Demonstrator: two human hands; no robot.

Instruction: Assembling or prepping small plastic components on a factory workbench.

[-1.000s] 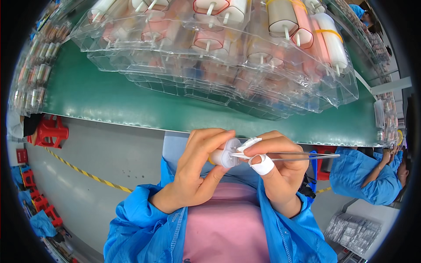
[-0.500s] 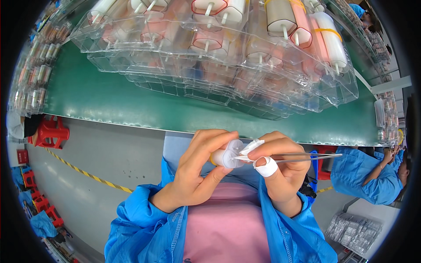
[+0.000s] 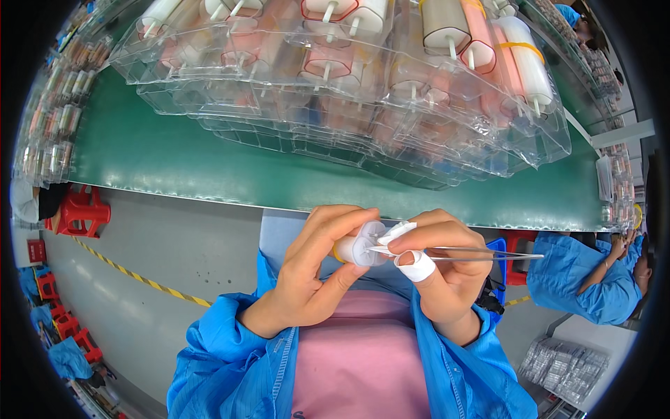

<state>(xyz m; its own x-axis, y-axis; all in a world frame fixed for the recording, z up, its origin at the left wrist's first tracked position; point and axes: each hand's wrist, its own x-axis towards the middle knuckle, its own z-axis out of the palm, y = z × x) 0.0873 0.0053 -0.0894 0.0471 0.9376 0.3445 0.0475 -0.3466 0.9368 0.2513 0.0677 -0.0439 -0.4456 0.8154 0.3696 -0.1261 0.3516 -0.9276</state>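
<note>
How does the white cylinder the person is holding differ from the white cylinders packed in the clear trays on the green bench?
The held white cylinder sits alone between the left hand and right hand, its end touched by metal tweezers. The tray cylinders lie in rows in stacked clear trays, untouched. The held one is seen end-on, so it looks short; the tray ones lie lengthwise, thin stems showing. Both are white and round.

The left hand (image 3: 307,279) and right hand (image 3: 443,269) are covering most of a small white cylinder (image 3: 361,248), hiding the tweezers' (image 3: 481,256) tips. Stacked clear trays (image 3: 335,91) are running off the top edge, blurring their contents. A neighbouring worker (image 3: 583,269) is partly cut off at right.
</note>
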